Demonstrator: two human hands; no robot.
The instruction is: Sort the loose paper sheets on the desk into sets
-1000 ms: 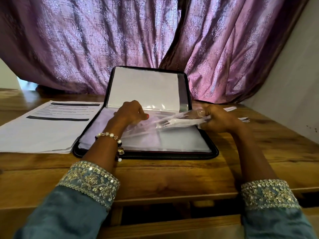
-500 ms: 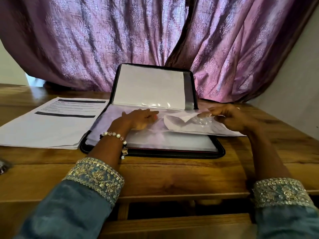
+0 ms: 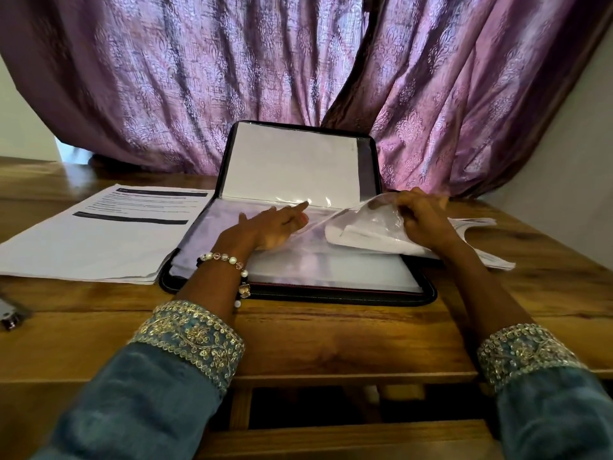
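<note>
On the wooden desk (image 3: 298, 330), we press our flat, straight-fingered left hand (image 3: 270, 225) on an open black zip folder (image 3: 298, 290); our right hand (image 3: 423, 217) pinches its clear plastic sleeve (image 3: 361, 227). White printed sheets (image 3: 99, 234) lie left.

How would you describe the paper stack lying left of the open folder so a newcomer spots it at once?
Start at the black zip folder lying open mid-desk before the purple curtain. Directly to its left, flat on the wooden desk, is the printed paper stack. Unlike the sheets under the right hand, it is untouched and its top page bears dark horizontal heading bars.
</note>
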